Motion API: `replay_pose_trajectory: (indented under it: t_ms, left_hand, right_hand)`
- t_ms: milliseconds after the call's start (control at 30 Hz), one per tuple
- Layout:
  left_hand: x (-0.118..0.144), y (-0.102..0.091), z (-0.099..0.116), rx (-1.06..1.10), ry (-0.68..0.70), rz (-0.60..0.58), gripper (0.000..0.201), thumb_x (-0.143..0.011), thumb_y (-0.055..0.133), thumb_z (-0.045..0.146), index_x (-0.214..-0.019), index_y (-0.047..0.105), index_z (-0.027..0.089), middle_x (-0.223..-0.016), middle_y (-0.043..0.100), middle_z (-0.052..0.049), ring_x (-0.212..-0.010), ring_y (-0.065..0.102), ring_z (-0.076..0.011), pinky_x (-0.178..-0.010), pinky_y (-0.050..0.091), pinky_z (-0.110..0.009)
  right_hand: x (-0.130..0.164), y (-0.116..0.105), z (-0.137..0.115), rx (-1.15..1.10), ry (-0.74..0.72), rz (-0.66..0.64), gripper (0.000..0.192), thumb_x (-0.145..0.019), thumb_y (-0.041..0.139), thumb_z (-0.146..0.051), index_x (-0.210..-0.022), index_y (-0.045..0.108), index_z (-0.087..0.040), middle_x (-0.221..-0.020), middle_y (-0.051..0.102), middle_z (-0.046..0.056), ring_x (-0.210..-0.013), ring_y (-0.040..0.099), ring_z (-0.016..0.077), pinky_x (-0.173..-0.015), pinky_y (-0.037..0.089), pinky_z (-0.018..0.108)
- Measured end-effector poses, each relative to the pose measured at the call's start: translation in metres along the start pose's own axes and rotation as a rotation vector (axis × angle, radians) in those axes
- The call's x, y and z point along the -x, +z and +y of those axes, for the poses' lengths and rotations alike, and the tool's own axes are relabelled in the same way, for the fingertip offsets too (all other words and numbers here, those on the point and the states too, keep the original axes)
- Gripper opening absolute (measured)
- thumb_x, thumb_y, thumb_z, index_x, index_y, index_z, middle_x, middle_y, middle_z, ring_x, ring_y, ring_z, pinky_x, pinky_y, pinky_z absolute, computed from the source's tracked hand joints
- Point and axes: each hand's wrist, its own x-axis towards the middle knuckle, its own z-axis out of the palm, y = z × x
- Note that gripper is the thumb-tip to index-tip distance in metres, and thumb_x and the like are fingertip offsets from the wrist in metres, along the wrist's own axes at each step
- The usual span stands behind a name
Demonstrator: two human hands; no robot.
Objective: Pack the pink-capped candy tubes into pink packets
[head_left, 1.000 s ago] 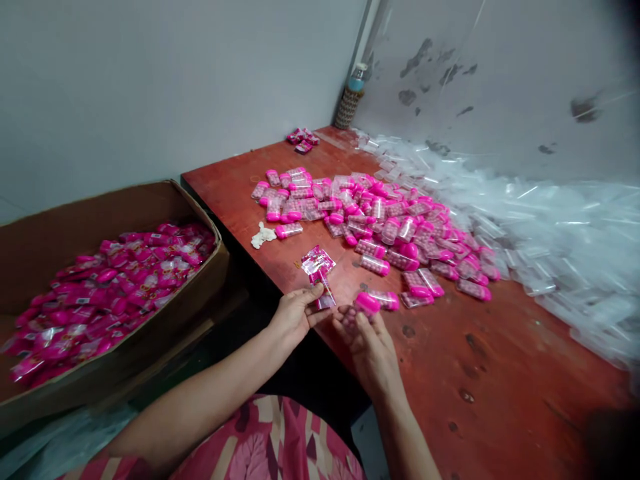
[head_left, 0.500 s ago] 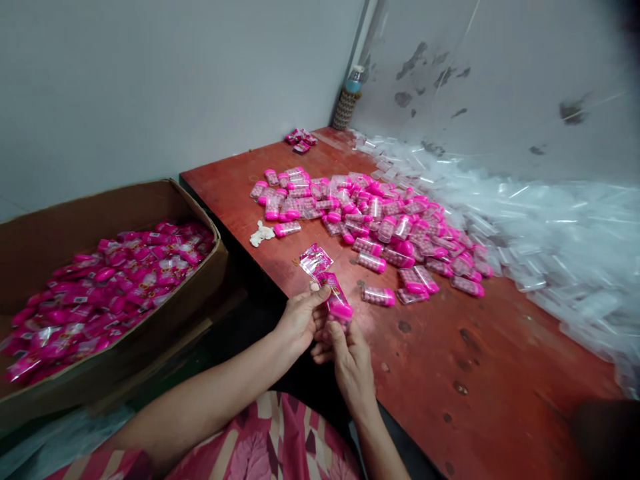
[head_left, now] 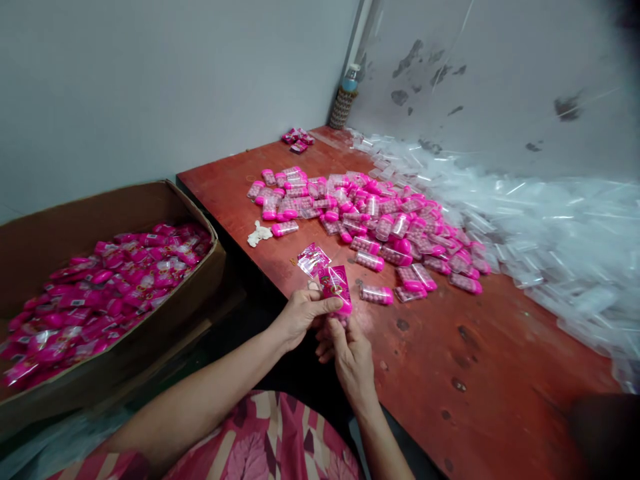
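Note:
Over the table's near edge, my left hand (head_left: 299, 319) is closed, its thumb pressing a pink printed sleeve (head_left: 336, 281) near its lower end. Below that thumb shows the pink cap of a small candy bottle (head_left: 345, 309). The closed fingers of my right hand (head_left: 354, 360) grip the bottle's lower part, which they mostly hide. Just beyond my left fingers, a few flat pink sleeves (head_left: 313, 257) lie on the table. A clear, pink-capped bottle with pink balls inside (head_left: 376, 294) rests on its side to the right.
On the red table (head_left: 500, 393) lies a heap of pink-capped candy bottles (head_left: 370, 207). Clear empty tubes (head_left: 560, 233) are piled along the right wall. A cardboard box (head_left: 200, 220) of wrapped bottles stands left. A crumpled white scrap (head_left: 259, 233) and a drink bottle (head_left: 345, 97) are farther back.
The sleeve and bottle have been turned so the sleeve's printed front faces up more squarely. My left thumb has slid down toward the cap. The view has shifted slightly.

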Motion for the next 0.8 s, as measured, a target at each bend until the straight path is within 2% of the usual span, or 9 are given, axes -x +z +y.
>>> replay_pose_trajectory:
  t_ms: [100,267,367,433,533,600,667,800]
  left_hand:
    - [0.0,-0.001,0.005,-0.055,0.002,-0.027,0.024,-0.061,0.07,0.029,-0.063,0.063,0.006,-0.057,0.061,-0.007,-0.042,0.053,-0.011,-0.039,0.038,-0.02]
    - [0.002,-0.005,0.012,-0.136,-0.022,-0.116,0.02,-0.06,0.071,0.025,-0.062,0.065,0.006,-0.054,0.061,-0.007,-0.046,0.056,-0.013,-0.047,0.043,-0.024]
    - [0.001,-0.007,0.008,-0.139,-0.054,-0.14,0.019,-0.061,0.07,0.025,-0.065,0.066,0.006,-0.053,0.06,-0.007,-0.044,0.054,-0.0123,-0.046,0.043,-0.024]
    - [0.001,-0.008,0.005,-0.096,-0.062,-0.125,0.02,-0.062,0.069,0.025,-0.067,0.067,0.006,-0.056,0.061,-0.007,-0.044,0.053,-0.0106,-0.044,0.041,-0.022]
    - [0.0,-0.011,0.003,0.003,-0.048,-0.076,0.021,-0.063,0.069,0.025,-0.067,0.067,0.005,-0.059,0.062,-0.007,-0.047,0.053,-0.0088,-0.048,0.042,-0.02]
    - [0.001,-0.013,0.003,0.05,-0.049,-0.056,0.02,-0.062,0.07,0.024,-0.067,0.066,0.005,-0.059,0.062,-0.007,-0.05,0.054,-0.0088,-0.054,0.044,-0.021]
    - [0.004,-0.014,0.001,0.076,-0.065,-0.071,0.02,-0.06,0.072,0.022,-0.069,0.066,0.005,-0.06,0.061,-0.006,-0.052,0.054,-0.0089,-0.056,0.045,-0.022]
    - [0.013,-0.01,-0.005,0.129,-0.098,-0.185,0.022,-0.064,0.069,0.027,-0.065,0.064,0.005,-0.054,0.057,-0.004,-0.048,0.053,-0.0105,-0.051,0.044,-0.026]
  right_hand:
    - [0.0,-0.003,0.0,0.056,-0.013,-0.007,0.026,-0.08,0.049,-0.045,-0.08,0.048,-0.019,-0.056,0.057,-0.004,-0.035,0.051,0.007,-0.031,0.039,0.015]
    - [-0.003,-0.009,-0.001,-0.228,0.099,-0.244,0.026,-0.083,0.044,-0.045,-0.076,0.045,-0.02,-0.053,0.057,-0.005,-0.031,0.047,0.0064,-0.027,0.034,0.014]
    - [-0.004,-0.009,-0.003,-0.171,0.057,-0.162,0.024,-0.082,0.047,-0.043,-0.077,0.047,-0.019,-0.054,0.056,-0.005,-0.033,0.048,0.0063,-0.028,0.035,0.014]
    - [-0.002,-0.008,-0.004,-0.136,0.022,-0.106,0.022,-0.081,0.05,-0.04,-0.082,0.049,-0.018,-0.058,0.057,-0.004,-0.038,0.052,0.0073,-0.033,0.041,0.016]
    - [0.003,-0.009,-0.003,-0.245,0.009,-0.112,0.025,-0.081,0.052,-0.035,-0.1,0.046,-0.019,-0.074,0.062,0.001,-0.058,0.061,0.0121,-0.05,0.051,0.022]
    - [0.005,-0.011,-0.002,-0.309,0.023,-0.125,0.032,-0.081,0.053,-0.033,-0.108,0.042,-0.02,-0.08,0.064,0.003,-0.066,0.063,0.0139,-0.058,0.053,0.026]
    - [0.003,-0.012,-0.001,-0.338,0.034,-0.119,0.03,-0.08,0.055,-0.031,-0.105,0.043,-0.02,-0.076,0.065,0.001,-0.061,0.063,0.0132,-0.056,0.053,0.025]
    - [-0.01,-0.006,-0.003,-0.363,0.038,-0.057,0.022,-0.077,0.059,-0.032,-0.089,0.044,-0.021,-0.057,0.061,-0.004,-0.043,0.057,0.0104,-0.038,0.044,0.018]
